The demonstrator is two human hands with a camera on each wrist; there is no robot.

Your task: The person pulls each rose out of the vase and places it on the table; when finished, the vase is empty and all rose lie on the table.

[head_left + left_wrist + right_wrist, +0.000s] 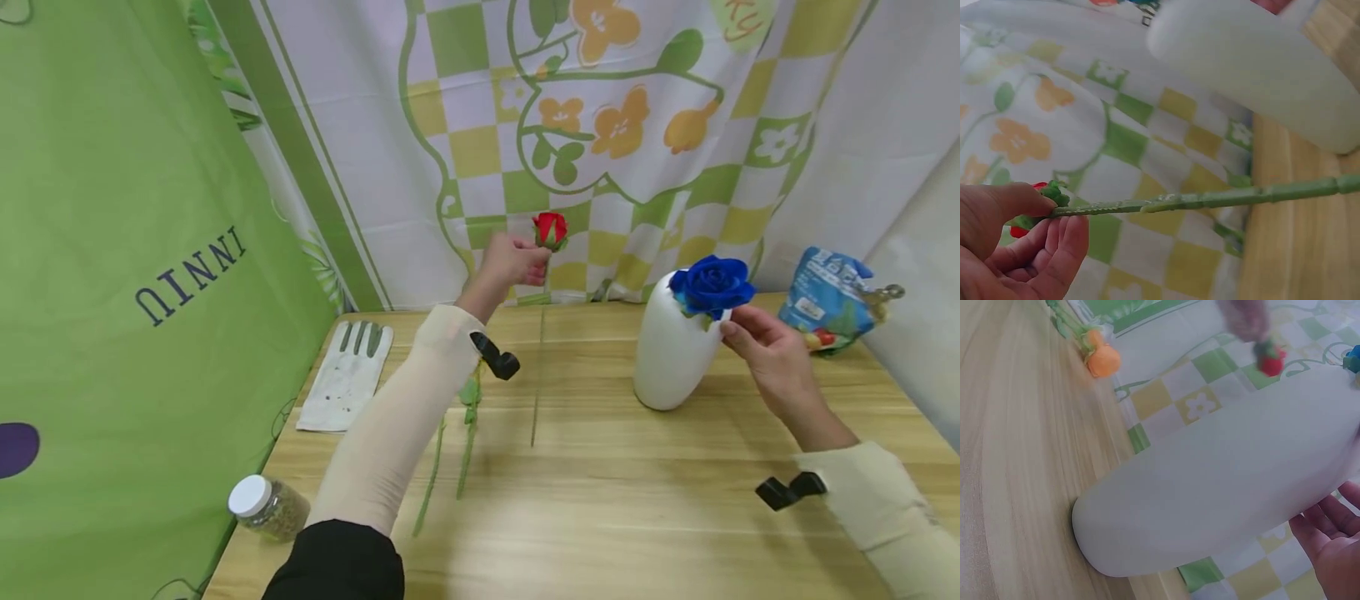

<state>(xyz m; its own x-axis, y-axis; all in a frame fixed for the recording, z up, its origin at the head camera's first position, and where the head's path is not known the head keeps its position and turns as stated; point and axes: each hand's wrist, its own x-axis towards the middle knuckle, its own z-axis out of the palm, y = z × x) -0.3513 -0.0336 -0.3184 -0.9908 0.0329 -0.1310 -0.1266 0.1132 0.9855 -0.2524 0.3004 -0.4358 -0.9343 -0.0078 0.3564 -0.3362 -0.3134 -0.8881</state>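
Note:
My left hand pinches the green stem of a red rose just below its bloom. The rose is held upright near the curtain, its long stem hanging down over the table. To the right stands a white vase with a blue rose at its mouth. My right hand grips the vase near the rim, thumb toward me; in the right wrist view its fingers lie against the vase's side. The vase's opening is hidden by the blue bloom.
Green flower stems lie partly under my left forearm; an orange flower shows there. A white glove and a lidded jar sit on the left. A blue bag stands behind my right hand. A patterned curtain hangs behind.

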